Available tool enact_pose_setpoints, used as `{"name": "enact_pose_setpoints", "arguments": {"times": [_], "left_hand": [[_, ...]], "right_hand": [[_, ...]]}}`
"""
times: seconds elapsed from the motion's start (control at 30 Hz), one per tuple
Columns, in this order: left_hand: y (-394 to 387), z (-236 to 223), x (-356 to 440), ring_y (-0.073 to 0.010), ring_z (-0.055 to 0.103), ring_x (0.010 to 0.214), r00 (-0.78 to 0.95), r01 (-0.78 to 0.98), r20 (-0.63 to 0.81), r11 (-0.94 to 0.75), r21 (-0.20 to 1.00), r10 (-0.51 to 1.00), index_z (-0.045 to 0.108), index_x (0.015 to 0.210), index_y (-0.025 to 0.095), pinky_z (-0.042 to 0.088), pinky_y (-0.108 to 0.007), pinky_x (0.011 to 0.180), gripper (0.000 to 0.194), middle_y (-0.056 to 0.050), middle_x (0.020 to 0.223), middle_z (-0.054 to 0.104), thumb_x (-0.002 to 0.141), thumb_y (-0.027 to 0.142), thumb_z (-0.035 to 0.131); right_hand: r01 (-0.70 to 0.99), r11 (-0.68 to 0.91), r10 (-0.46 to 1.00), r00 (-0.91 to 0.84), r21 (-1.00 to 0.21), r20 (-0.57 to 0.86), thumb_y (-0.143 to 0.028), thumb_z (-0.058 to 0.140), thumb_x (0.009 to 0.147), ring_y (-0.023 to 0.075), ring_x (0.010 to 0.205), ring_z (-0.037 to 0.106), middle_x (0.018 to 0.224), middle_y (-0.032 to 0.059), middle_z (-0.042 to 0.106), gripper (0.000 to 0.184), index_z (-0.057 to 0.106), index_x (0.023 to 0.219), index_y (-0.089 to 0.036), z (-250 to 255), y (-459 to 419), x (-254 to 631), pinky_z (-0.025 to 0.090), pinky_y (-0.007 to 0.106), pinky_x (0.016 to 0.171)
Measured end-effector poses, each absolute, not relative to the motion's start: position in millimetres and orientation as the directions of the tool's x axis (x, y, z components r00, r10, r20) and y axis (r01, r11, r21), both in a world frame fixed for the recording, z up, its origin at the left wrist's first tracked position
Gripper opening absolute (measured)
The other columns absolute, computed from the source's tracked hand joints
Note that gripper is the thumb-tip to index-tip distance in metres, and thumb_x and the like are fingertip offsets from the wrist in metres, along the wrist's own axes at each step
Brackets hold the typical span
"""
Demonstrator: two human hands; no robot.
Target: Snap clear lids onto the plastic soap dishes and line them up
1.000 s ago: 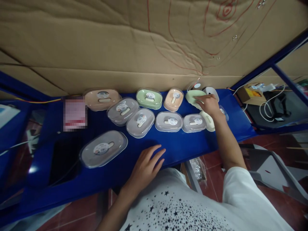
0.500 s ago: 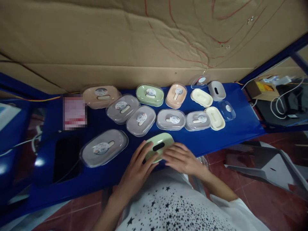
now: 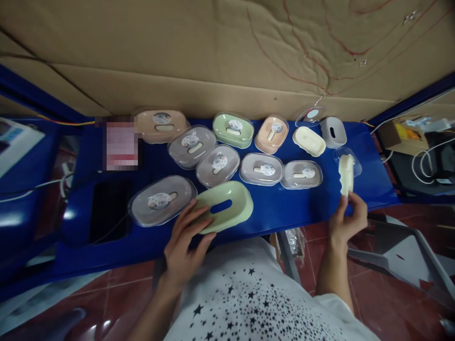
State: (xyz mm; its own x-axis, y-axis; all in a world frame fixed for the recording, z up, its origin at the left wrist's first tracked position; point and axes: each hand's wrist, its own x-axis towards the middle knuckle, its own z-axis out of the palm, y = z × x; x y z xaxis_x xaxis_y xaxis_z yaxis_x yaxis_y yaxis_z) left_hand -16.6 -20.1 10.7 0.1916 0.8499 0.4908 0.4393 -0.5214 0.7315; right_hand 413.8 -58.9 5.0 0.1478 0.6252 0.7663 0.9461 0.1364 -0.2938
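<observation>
My left hand grips the near end of an open green soap-dish base with an oval slot, resting on the blue table. To the right, my right hand pinches a cream insert tray, which stands tilted on its edge. A clear lid lies just behind that tray. Farther back lie another cream tray, a grey base and a second clear lid.
Several lidded soap dishes in grey, green and peach lie in rows across the table. A cardboard sheet backs the table. A carton with cables sits at the right, and a grey stand is on the floor.
My right hand left the green base and went right to lift the cream tray onto its edge. My left hand now holds the green base alone, slightly farther back.
</observation>
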Motion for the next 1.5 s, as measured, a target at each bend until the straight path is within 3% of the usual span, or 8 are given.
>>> {"name": "enact_pose_setpoints", "arguments": {"times": [0.3, 0.5, 0.7, 0.9, 1.07, 1.17, 1.3, 1.5], "left_hand": [[-16, 9, -11, -0.0309, 0.056, 0.15, 0.33, 0.475, 0.491, -0.591, 0.652, 0.806, 0.062, 0.139, 0.031, 0.053, -0.062, 0.123, 0.039, -0.006, 0.139, 0.071, 0.103, 0.018, 0.07], [-20, -5, -1, -0.0297, 0.055, 0.151, 0.457, 0.505, 0.462, -0.649, 0.569, 0.76, 0.062, 0.136, 0.022, 0.051, -0.058, 0.127, 0.037, -0.011, 0.141, 0.069, 0.101, 0.018, 0.074], [-9, -9, 10, -0.0295, 0.051, 0.155, 0.608, 0.474, 0.393, -0.713, 0.517, 0.69, 0.063, 0.131, 0.02, 0.047, -0.058, 0.13, 0.026, -0.011, 0.148, 0.068, 0.106, 0.024, 0.068], [-4, -14, 7, -0.0291, 0.05, 0.157, 0.694, 0.494, 0.322, -0.751, 0.438, 0.644, 0.064, 0.134, 0.021, 0.043, -0.058, 0.132, 0.026, -0.008, 0.153, 0.066, 0.108, 0.02, 0.064], [-8, -10, 4, -0.034, 0.047, 0.158, 0.617, 0.55, 0.352, -0.706, 0.446, 0.703, 0.065, 0.131, 0.023, 0.048, -0.061, 0.127, 0.029, -0.015, 0.163, 0.054, 0.103, 0.025, 0.073], [-10, -9, 2, -0.039, 0.04, 0.162, 0.574, 0.579, 0.353, -0.671, 0.463, 0.739, 0.064, 0.128, 0.023, 0.049, -0.064, 0.125, 0.03, -0.017, 0.164, 0.048, 0.101, 0.023, 0.076], [-10, -10, 1, -0.0365, 0.04, 0.162, 0.573, 0.552, 0.326, -0.648, 0.525, 0.752, 0.063, 0.124, 0.021, 0.051, -0.058, 0.126, 0.025, -0.017, 0.16, 0.052, 0.101, 0.017, 0.073], [-10, -10, 0, -0.035, 0.043, 0.161, 0.539, 0.556, 0.312, -0.609, 0.566, 0.783, 0.063, 0.127, 0.022, 0.051, -0.054, 0.126, 0.027, -0.015, 0.163, 0.049, 0.102, 0.018, 0.072]], "right_hand": [[0.733, 0.539, 0.837, -0.41, -0.416, 0.363, -0.014, 0.063, 0.106, 0.0259, 0.124, 0.074, 0.131, 0.0065, 0.079, 0.056, 0.055, 0.159, -0.031, -3, -60, 289, 0.064, 0.047, 0.104], [0.657, 0.462, 0.874, -0.22, -0.596, 0.434, -0.021, 0.07, 0.104, 0.028, 0.133, 0.069, 0.136, 0.0088, 0.072, 0.055, 0.056, 0.156, -0.033, -10, -47, 288, 0.063, 0.053, 0.109], [0.72, 0.56, 0.828, -0.466, -0.41, 0.312, -0.036, 0.075, 0.102, 0.0343, 0.166, 0.034, 0.173, 0.0075, 0.045, 0.065, 0.051, 0.163, -0.035, -10, -38, 292, 0.051, 0.059, 0.126], [0.727, 0.615, 0.786, -0.537, -0.305, 0.305, -0.037, 0.066, 0.108, 0.0278, 0.156, 0.051, 0.159, 0.0038, 0.063, 0.06, 0.048, 0.166, -0.033, -4, -42, 298, 0.05, 0.056, 0.126], [0.906, 0.358, 0.828, -0.195, -0.227, 0.526, -0.029, 0.051, 0.111, 0.0274, 0.142, 0.064, 0.145, 0.0059, 0.073, 0.045, 0.06, 0.155, -0.033, 33, 5, 386, 0.05, 0.053, 0.122], [0.98, 0.069, 0.911, 0.013, -0.184, 0.412, -0.037, 0.051, 0.11, 0.0324, 0.143, 0.063, 0.145, 0.0125, 0.073, 0.039, 0.071, 0.141, -0.023, 41, 61, 451, 0.046, 0.058, 0.123], [0.97, 0.128, 0.976, -0.086, -0.206, 0.202, -0.043, 0.065, 0.1, 0.0323, 0.138, 0.068, 0.143, 0.0152, 0.074, 0.042, 0.075, 0.133, -0.019, 24, 125, 498, 0.053, 0.053, 0.118], [0.975, 0.109, 0.942, -0.039, -0.193, 0.334, -0.044, 0.064, 0.102, 0.0336, 0.12, 0.076, 0.127, 0.0133, 0.08, 0.031, 0.08, 0.115, -0.021, 12, 129, 499, 0.061, 0.052, 0.107]]}}
